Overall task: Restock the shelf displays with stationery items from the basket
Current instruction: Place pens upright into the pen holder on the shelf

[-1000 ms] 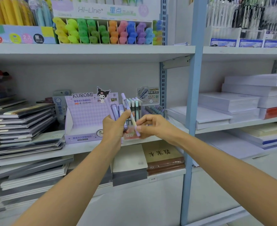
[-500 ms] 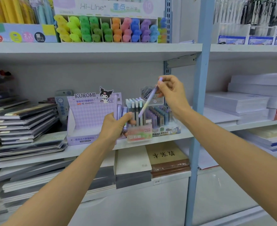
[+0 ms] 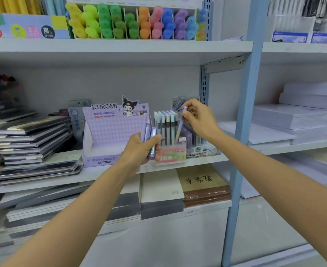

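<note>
Right fingers (image 3: 187,112) pinching lilac pen (image 3: 180,128), left hand (image 3: 139,149) gripping purple pens (image 3: 149,139)

Both forearms are bare to the frame's edge, and the left hand (image 3: 139,149) and right hand (image 3: 199,120) are ungloved.

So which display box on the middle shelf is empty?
The purple Kuromi box, beside the left hand. Its tray shows no pens, while the Fruit Soda box next to it stands full of upright pens.
</note>
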Demonstrator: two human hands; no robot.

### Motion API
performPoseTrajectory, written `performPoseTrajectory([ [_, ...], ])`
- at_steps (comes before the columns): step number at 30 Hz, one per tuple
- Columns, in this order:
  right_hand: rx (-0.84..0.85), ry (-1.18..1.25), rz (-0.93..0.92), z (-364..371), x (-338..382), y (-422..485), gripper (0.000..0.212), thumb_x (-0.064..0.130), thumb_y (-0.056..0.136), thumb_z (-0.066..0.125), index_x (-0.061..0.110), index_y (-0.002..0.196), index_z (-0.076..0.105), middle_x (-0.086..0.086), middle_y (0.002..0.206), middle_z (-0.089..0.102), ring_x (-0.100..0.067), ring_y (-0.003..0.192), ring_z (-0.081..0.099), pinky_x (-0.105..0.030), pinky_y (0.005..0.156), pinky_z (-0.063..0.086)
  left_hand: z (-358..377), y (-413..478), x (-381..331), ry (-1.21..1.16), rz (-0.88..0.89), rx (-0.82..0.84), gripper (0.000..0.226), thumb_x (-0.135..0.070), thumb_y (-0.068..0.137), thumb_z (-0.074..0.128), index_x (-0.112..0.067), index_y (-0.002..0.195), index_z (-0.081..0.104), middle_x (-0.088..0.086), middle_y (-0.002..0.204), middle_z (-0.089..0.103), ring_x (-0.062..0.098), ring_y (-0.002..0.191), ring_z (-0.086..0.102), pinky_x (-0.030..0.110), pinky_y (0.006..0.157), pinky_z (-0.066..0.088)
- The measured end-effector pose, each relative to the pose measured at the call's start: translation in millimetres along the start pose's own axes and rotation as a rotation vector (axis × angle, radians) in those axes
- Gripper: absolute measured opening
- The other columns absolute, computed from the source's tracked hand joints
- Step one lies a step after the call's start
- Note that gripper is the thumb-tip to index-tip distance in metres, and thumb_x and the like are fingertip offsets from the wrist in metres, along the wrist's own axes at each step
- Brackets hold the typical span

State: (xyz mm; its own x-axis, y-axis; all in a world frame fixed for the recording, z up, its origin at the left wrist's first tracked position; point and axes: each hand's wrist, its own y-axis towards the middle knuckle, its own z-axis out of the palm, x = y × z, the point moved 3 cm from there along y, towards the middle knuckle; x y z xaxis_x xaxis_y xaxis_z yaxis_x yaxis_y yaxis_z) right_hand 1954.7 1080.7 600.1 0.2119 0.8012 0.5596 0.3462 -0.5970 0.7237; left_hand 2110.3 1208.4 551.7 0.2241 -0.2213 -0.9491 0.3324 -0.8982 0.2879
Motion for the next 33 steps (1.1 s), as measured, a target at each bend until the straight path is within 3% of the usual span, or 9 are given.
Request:
performPoseTrajectory([
  [10, 0.029, -0.071, -0.061, 0.9, 3.4, 14.3, 0.007, 0.010, 0.097, 0.053, 0.009, 0.101, 0.058, -0.004, 0.086, 0.064, -0.009, 0.071, 0.058, -0.026, 0.075, 0.051, -0.7, 2.2, 7.3, -0.003, -0.013, 0.031, 0.016, -0.022, 0.093, 0.064, -0.011, 0.083, 0.057, 0.003, 0.061, 0.062, 0.013, 0.044, 0.056, 0.016, 0.035, 0.034],
  [17, 0.058, -0.045, -0.060, -0.7, -1.0, 10.0, 0.009, 0.008, 0.096, 0.054, 0.007, 0.103, 0.059, -0.002, 0.088, 0.064, -0.020, 0.081, 0.065, -0.036, 0.082, 0.056, 1.9, 6.0, 10.2, 0.004, -0.007, 0.034, 0.016, -0.022, 0.092, 0.065, -0.011, 0.083, 0.058, 0.000, 0.057, 0.064, 0.013, 0.043, 0.057, 0.014, 0.036, 0.034],
  [20, 0.043, -0.029, -0.080, -2.9, 0.6, 11.0, 0.006, 0.009, 0.096, 0.054, 0.010, 0.101, 0.058, 0.003, 0.083, 0.063, -0.014, 0.076, 0.064, -0.034, 0.081, 0.057, 2.0, 6.7, 10.9, 0.006, -0.003, 0.036, 0.016, -0.023, 0.091, 0.066, -0.011, 0.083, 0.058, 0.000, 0.058, 0.064, 0.013, 0.043, 0.057, 0.015, 0.036, 0.034],
  [25, 0.062, -0.016, -0.071, -1.5, -0.8, 11.1, 0.008, 0.008, 0.096, 0.054, 0.005, 0.102, 0.058, -0.007, 0.088, 0.066, -0.020, 0.079, 0.065, -0.035, 0.080, 0.057, 1.4, 5.9, 10.8, -0.002, -0.002, 0.038, 0.016, -0.022, 0.092, 0.066, -0.010, 0.084, 0.058, 0.002, 0.059, 0.063, 0.014, 0.043, 0.056, 0.015, 0.036, 0.034],
  [29, 0.106, -0.067, -0.076, -2.8, -2.7, 11.8, 0.010, 0.009, 0.096, 0.054, 0.005, 0.104, 0.058, 0.001, 0.086, 0.064, -0.021, 0.084, 0.065, -0.033, 0.081, 0.056, 1.6, 6.4, 10.4, 0.009, -0.006, 0.036, 0.017, -0.022, 0.092, 0.065, -0.008, 0.086, 0.058, 0.003, 0.060, 0.063, 0.014, 0.043, 0.056, 0.016, 0.036, 0.033],
  [33, 0.090, -0.044, -0.050, -0.7, -5.0, 13.2, 0.011, 0.010, 0.095, 0.058, 0.008, 0.105, 0.058, 0.005, 0.082, 0.064, -0.009, 0.076, 0.065, -0.024, 0.075, 0.056, 1.8, 7.2, 10.2, 0.012, -0.005, 0.031, 0.017, -0.022, 0.092, 0.065, -0.008, 0.086, 0.058, 0.004, 0.062, 0.063, 0.015, 0.043, 0.056, 0.016, 0.036, 0.033],
])
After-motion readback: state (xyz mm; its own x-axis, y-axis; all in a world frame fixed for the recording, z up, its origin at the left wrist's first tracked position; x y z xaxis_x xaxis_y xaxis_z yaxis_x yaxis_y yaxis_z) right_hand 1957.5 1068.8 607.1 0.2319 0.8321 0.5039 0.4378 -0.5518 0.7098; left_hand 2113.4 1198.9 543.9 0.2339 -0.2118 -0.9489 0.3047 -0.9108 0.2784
